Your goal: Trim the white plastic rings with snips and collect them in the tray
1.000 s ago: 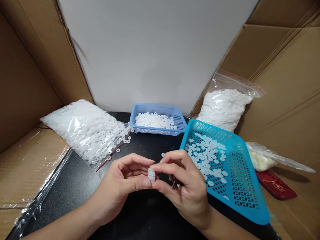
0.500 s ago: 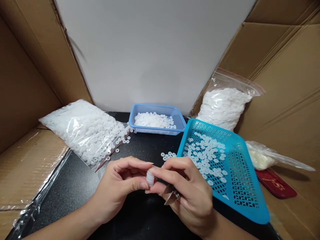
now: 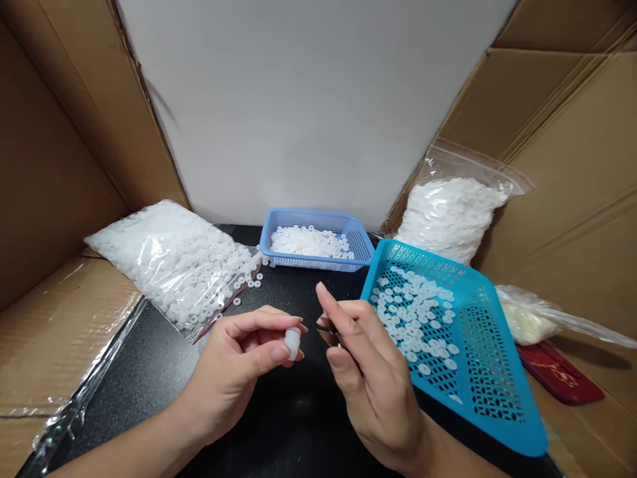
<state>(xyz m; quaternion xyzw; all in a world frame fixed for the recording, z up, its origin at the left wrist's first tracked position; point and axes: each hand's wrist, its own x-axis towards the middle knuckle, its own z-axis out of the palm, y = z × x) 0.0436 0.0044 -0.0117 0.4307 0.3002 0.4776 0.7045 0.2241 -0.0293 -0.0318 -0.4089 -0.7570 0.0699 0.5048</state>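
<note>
Between the thumb and fingers of my left hand (image 3: 249,358) is a short stack of white plastic rings (image 3: 292,342), pressed together and slightly tilted. My right hand (image 3: 371,372) is just to the right, apart from the stack. Its fingers are curled round a small metal tool with a flat, pointed blade (image 3: 328,337); most of the tool is hidden by the hand. Behind and beside my right hand stands a turquoise perforated basket (image 3: 497,378) with many loose white rings (image 3: 418,305) scattered in it.
At the back stands a smaller blue basket (image 3: 318,263) of rings. A plastic bag of rings (image 3: 174,265) lies open at left, spilling a few. A full bag (image 3: 448,212), a small knotted bag (image 3: 527,322) and a red flat object (image 3: 562,375) are at right. Cardboard (image 3: 562,133) encloses the sides.
My right hand has moved away from the ring stack, its index finger lifting and the blade turning upward. My left hand keeps the stack. The view has shifted slightly.
</note>
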